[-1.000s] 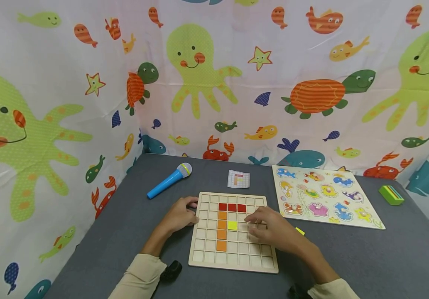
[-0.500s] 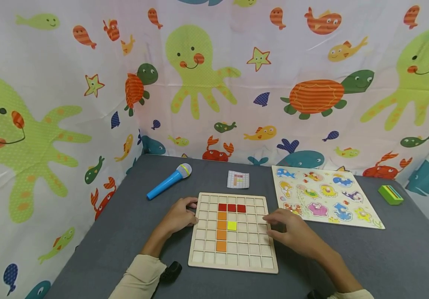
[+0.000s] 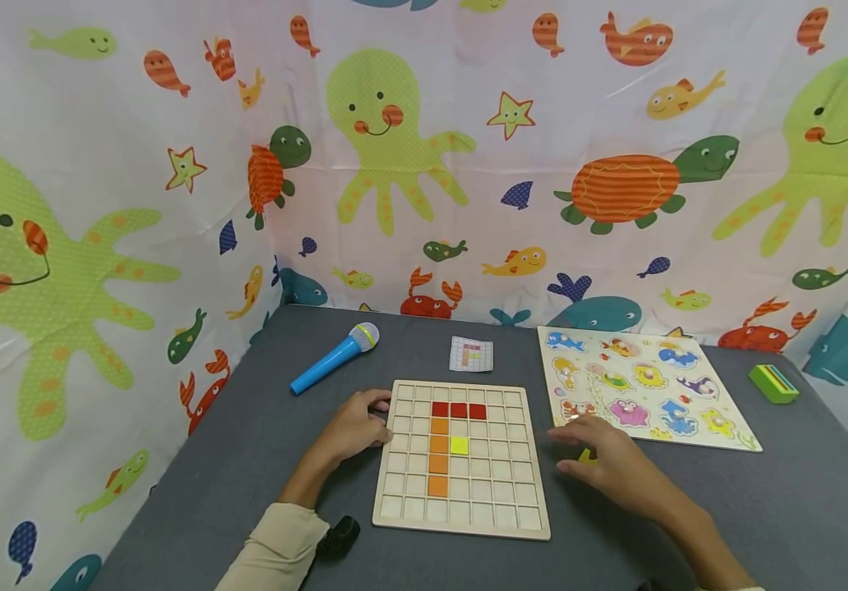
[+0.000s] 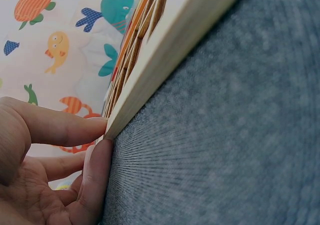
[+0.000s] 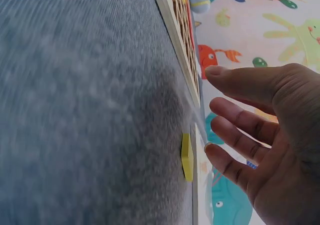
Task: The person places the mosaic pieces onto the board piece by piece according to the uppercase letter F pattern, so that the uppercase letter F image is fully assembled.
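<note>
At the board's left edge is my left hand (image 3: 355,427), thumb and finger touching its wooden side. The light wooden grid board (image 3: 493,468) holds a row of red tiles (image 3: 458,410), a column of orange tiles (image 3: 438,444) and one yellow tile (image 3: 459,445). Right of the board, my right hand (image 3: 611,460) hovers with fingers spread around a loose yellow tile (image 5: 187,157) on the table. A gap shows between thumb and fingers in the right wrist view, with nothing held. The head view shows only part of this tile between thumb and fingers.
A small pattern card (image 3: 471,355) lies beyond the board, and a blue toy microphone (image 3: 336,357) left of it. A sea-animal puzzle (image 3: 648,402) lies at right, with a stack of coloured tiles (image 3: 773,384) beyond. A printed cloth (image 3: 424,148) surrounds the grey table (image 3: 194,509).
My right hand has moved right, from over the grid past the board's right edge to the loose yellow tile. My left hand has stayed at the left edge.
</note>
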Tool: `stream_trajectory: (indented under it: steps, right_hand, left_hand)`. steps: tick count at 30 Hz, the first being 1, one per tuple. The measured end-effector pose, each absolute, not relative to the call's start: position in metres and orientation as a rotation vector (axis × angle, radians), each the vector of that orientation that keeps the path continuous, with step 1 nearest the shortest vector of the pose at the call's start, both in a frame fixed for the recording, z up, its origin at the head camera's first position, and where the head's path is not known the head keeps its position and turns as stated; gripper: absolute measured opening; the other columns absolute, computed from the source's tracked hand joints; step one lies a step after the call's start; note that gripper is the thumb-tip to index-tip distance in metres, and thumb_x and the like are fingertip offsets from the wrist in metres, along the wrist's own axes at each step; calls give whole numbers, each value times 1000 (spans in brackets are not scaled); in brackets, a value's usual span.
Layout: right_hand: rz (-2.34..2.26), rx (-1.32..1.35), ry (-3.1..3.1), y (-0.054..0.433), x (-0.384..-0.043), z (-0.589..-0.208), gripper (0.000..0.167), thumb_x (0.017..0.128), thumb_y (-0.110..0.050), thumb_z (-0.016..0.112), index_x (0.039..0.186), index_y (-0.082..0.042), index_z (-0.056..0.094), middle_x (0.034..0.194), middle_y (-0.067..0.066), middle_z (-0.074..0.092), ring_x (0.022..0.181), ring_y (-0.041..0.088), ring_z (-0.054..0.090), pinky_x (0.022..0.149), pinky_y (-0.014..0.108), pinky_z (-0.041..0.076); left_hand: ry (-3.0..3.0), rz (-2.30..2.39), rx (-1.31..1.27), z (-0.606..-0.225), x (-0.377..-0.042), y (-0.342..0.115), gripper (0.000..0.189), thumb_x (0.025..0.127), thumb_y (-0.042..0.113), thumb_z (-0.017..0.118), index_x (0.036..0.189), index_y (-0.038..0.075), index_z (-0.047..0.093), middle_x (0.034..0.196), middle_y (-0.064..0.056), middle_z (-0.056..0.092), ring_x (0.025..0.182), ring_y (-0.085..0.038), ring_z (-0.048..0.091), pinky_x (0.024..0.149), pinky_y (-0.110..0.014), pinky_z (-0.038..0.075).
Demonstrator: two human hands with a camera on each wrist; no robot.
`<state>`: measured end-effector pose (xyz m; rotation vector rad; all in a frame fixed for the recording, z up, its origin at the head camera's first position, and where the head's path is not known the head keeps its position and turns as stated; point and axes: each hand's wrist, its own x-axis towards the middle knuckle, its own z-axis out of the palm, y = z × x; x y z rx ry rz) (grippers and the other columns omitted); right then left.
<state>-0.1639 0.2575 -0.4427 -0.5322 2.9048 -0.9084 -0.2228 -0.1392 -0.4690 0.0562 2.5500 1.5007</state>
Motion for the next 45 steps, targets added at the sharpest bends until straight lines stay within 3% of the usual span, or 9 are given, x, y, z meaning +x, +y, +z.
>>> stream_trajectory:
  steps: [6,13,21,45]
  right_hand:
    - [-881,-554,2922,271,-163,-443,43,90,-23,85,131,-14,74,121,0,69,108,21,64,87,39,57]
    - [-849,-498,2897,283,-164,-443,45,90,-27,86,131,-13,74,121,1,70,108,19,64,95,49,56]
    - [-820,-519,2903,292,-165,-445,46,87,-28,88,127,-10,75,112,-4,70,99,13,62,89,38,56]
    - [-748,-600,2935,299,-164,-455,35,86,-12,85,121,-11,78,107,-7,69,96,9,62,85,38,56]
  left_hand:
    - [2543,1508,58,-470,-223,-139,70,77,-5,72,145,1,59,123,-15,58,83,-18,63,68,-30,54]
    - [2548,1506,53,-470,-223,-139,70,76,-4,72,145,2,60,122,-14,58,84,-18,62,68,-30,53]
    - [2553,1511,67,-470,-224,-139,70,76,-4,72,145,1,61,121,-15,59,83,-18,63,67,-29,53]
    - [2539,1521,53,-473,-223,-140,71,77,-5,71,146,1,59,122,-15,57,86,-20,62,68,-31,54]
